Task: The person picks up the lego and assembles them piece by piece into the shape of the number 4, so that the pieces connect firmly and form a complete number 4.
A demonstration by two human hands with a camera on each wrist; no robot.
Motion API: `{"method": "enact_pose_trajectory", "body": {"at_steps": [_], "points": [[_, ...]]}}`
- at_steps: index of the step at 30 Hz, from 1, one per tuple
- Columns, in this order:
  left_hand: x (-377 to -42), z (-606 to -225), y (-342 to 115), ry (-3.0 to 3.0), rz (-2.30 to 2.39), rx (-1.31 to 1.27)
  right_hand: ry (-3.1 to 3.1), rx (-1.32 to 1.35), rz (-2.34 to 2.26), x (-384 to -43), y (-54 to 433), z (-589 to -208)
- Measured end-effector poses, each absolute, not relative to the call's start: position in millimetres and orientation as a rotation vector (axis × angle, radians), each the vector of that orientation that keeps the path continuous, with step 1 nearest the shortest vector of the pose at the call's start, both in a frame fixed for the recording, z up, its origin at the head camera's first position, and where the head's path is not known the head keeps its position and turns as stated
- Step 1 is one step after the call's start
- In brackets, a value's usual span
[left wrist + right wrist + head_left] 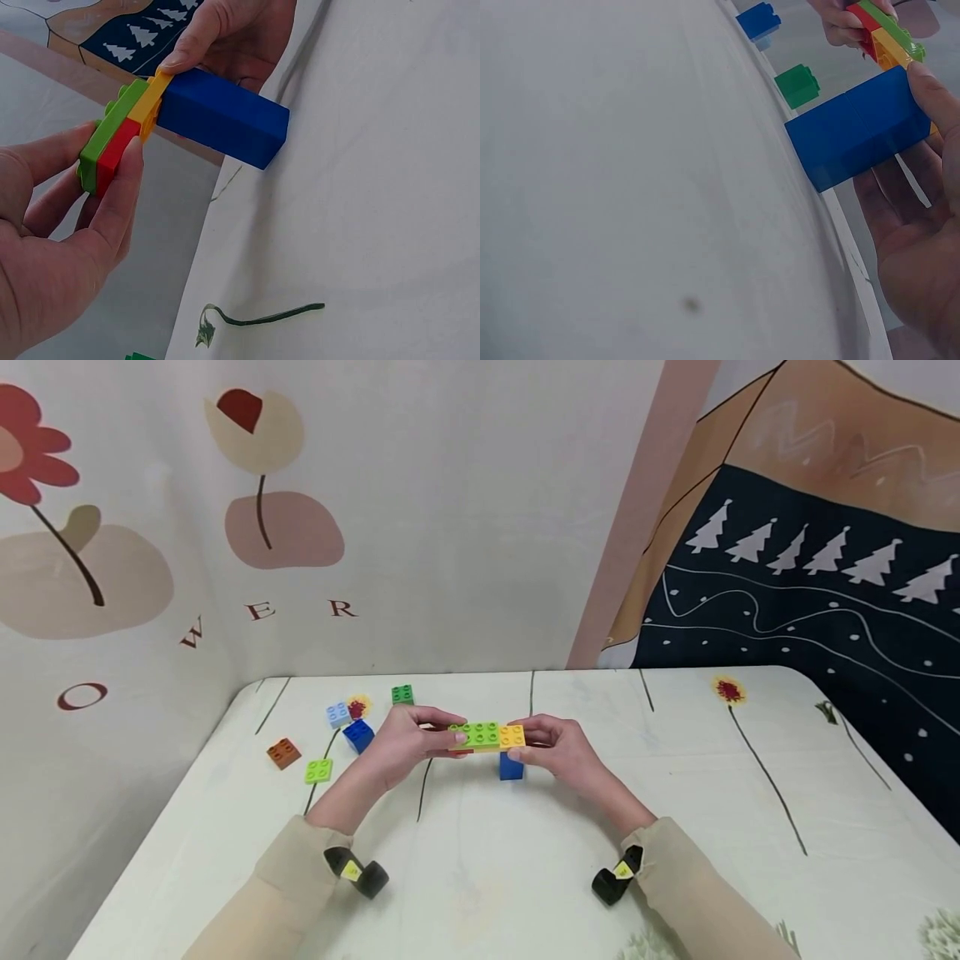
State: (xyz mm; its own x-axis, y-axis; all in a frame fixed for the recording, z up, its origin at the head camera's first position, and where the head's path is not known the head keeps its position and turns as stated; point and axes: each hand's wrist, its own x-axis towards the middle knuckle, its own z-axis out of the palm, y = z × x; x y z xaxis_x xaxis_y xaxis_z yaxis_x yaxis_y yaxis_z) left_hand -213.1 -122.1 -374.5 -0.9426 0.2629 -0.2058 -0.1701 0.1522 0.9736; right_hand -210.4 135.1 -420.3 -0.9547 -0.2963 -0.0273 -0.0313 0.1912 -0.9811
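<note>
Between the two hands is a build of toy bricks. My left hand (405, 742) pinches its left end, a long lime-green brick (480, 735) with a red brick (116, 157) directly beneath. At the other end, my right hand (562, 745) grips around a yellow brick (513, 737) and the top of the blue brick column (225, 116) below it. The lime-green brick lies level with its studs up and overlaps part of the yellow one. In the right wrist view, the right thumb presses where yellow meets blue; the other fingers are partly hidden behind the column.
Loose bricks lie on the table (465, 877) to the left: brown (283, 753), small lime-green (318, 771), light blue (338, 715), dark blue (359, 736) and dark green (402, 694). A printed curtain (450, 527) hangs behind the table's back edge.
</note>
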Motion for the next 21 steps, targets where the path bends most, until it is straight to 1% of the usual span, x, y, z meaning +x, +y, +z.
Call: {"method": "enact_pose_trajectory", "body": {"at_steps": [6,11,16,21], "points": [[-212.0,-374.7,-121.2,2.118,1.844,0.078,2.267,-0.301,-1.824,-211.6,136.4,-421.2],[-208.0,-376.1,-124.2,2.188,1.774,0.139,2.275,-0.278,-1.807,-209.7,137.4,-422.3],[-204.9,-375.6,-132.8,2.234,1.747,0.215,2.264,-0.289,-1.82,-209.9,136.3,-420.6],[-200.2,-369.0,-150.5,2.263,1.768,0.234,2.255,-0.27,-1.837,-211.9,135.5,-419.8]]}}
